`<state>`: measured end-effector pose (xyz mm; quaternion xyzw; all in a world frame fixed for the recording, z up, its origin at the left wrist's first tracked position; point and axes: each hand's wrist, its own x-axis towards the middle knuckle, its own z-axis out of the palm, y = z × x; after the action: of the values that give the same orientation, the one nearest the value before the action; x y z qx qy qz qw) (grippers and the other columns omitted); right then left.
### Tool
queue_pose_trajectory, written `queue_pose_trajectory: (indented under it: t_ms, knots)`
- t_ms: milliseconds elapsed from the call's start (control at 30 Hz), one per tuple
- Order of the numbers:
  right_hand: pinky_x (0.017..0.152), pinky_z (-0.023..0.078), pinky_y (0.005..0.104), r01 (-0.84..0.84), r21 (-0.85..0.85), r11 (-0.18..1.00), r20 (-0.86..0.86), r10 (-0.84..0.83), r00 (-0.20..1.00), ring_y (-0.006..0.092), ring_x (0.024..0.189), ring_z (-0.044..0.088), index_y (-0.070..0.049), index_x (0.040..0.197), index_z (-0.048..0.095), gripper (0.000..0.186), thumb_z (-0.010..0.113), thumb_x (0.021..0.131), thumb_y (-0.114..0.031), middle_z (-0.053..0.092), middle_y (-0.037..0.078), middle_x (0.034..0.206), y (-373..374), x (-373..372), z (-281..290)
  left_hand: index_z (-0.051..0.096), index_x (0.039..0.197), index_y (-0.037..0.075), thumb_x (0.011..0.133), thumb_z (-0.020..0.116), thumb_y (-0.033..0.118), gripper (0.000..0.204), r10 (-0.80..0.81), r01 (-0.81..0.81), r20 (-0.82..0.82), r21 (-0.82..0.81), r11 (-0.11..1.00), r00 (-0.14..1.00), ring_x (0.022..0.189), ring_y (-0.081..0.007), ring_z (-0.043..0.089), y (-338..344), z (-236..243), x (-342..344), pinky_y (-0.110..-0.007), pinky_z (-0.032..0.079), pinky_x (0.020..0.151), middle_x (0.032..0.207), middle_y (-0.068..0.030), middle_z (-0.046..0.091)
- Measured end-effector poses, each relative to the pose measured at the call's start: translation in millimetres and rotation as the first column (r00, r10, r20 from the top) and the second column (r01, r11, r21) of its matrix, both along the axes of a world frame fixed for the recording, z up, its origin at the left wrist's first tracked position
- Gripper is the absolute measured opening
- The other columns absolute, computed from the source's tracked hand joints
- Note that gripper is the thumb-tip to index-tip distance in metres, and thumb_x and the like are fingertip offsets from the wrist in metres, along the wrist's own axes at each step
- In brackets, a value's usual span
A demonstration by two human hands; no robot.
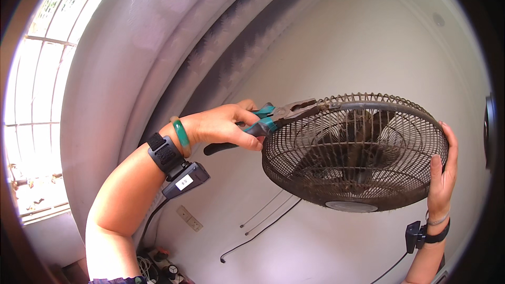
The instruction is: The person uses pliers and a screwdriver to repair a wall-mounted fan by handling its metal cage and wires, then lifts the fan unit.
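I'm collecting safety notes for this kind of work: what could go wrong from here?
The pliers meet the fan guard at its rim; if they slipped, the left hand might scrape the wire. The right hand supports the guard's far side, so a sudden jerk could loosen its hold.

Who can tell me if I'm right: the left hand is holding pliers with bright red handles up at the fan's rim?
Not quite: the pliers have teal-and-black handles, not red, as the head view shows. The left hand does hold them at the fan's rim.
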<state>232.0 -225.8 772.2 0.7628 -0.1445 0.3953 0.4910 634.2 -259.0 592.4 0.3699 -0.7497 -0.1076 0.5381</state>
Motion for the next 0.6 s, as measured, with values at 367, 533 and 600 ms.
queue_pose_trajectory:
  t_ms: [367, 533, 600]
  knots:
    - [0.111, 0.028, 0.0397, -0.006, -0.033, 0.999, -0.023, 0.005, 1.000, 0.0291, 0.130, 0.043, 0.000, 0.135, 0.043, 0.054, 0.048, 0.097, -0.038, 0.048, 0.016, 0.136, -1.4, -0.8, 1.0, 0.070, 0.083, 0.008, 0.073, 0.075, 0.029, 0.025, -0.041, 0.040, -0.011, -0.083, 0.996, 0.999, 0.105, -0.0205, 0.046, -8.1, -4.5, 3.7, -0.034, 0.034, 0.096, 0.104, -0.0055, 0.046]
    - [0.110, 0.029, 0.0397, -0.008, -0.046, 0.999, -0.027, 0.007, 1.000, 0.0293, 0.129, 0.043, 0.000, 0.134, 0.044, 0.052, 0.049, 0.097, -0.037, 0.049, 0.015, 0.135, -2.7, -0.4, 0.8, 0.070, 0.083, 0.006, 0.072, 0.074, 0.026, 0.024, 0.013, -0.013, 0.004, -0.091, 0.996, 1.000, 0.109, -0.0219, 0.045, -8.2, -2.4, 7.8, -0.035, 0.032, 0.100, 0.110, -0.0075, 0.048]
    - [0.110, 0.029, 0.0397, -0.007, -0.050, 0.999, -0.028, 0.006, 1.000, 0.0293, 0.129, 0.044, 0.000, 0.134, 0.044, 0.052, 0.049, 0.097, -0.037, 0.049, 0.015, 0.135, -1.8, -0.5, 0.9, 0.070, 0.083, 0.005, 0.072, 0.074, 0.025, 0.023, 0.015, -0.016, -0.009, -0.140, 0.990, 1.000, 0.109, -0.0217, 0.045, -11.3, -3.1, 8.8, -0.034, 0.033, 0.100, 0.110, -0.0075, 0.048]
